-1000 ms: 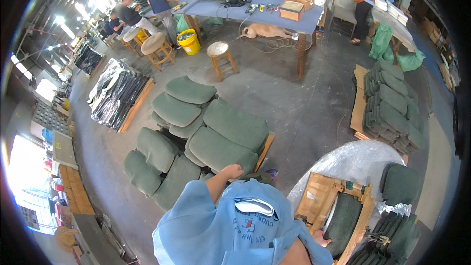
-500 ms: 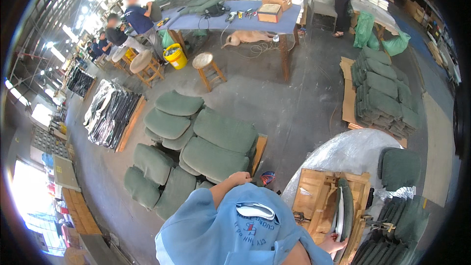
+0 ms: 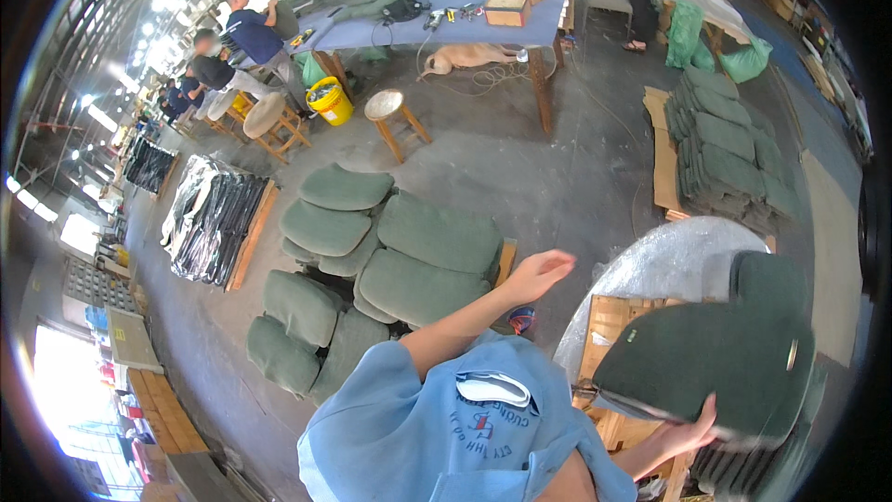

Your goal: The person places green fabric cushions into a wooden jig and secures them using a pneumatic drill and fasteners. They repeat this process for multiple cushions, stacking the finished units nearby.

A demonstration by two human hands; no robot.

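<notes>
At the lower right of the frame, the person's right hand (image 3: pixel 689 432) grasped a dark green padded panel (image 3: pixel 711 367) by its lower edge, its grip closed there with the thumb against the broad face. The panel was tilted toward the viewer, a slim, pale, shiny piece showing near its right end. It hung over a wooden frame (image 3: pixel 609 321), hiding much of it, and overlapped another green pad (image 3: pixel 767 274) behind its upper right corner. Dark stacked pads (image 3: pixel 739 471) showed below it, near the bottom edge of the frame. The wooden frame lay on a round, film-wrapped surface (image 3: pixel 655 256), which curved out above and to the left of it.

The left hand (image 3: pixel 546 271) was stretched out right of the centre, its grip released and the fingers loosely extended together in the air. Left of that arm, green cushions (image 3: pixel 423 284) lay in overlapping rows in the middle of the frame. The person wore a blue shirt (image 3: pixel 409 437).

At the upper right, more green pads (image 3: pixel 725 144) stood in a tall stack. Across the top ran a blue-covered surface (image 3: pixel 455 33) bearing tools and a box (image 3: pixel 507 9); a tan dog (image 3: pixel 469 58) lay beneath it. A wooden stool (image 3: pixel 384 105) and a yellow bucket (image 3: pixel 331 106) stood at the upper left.
</notes>
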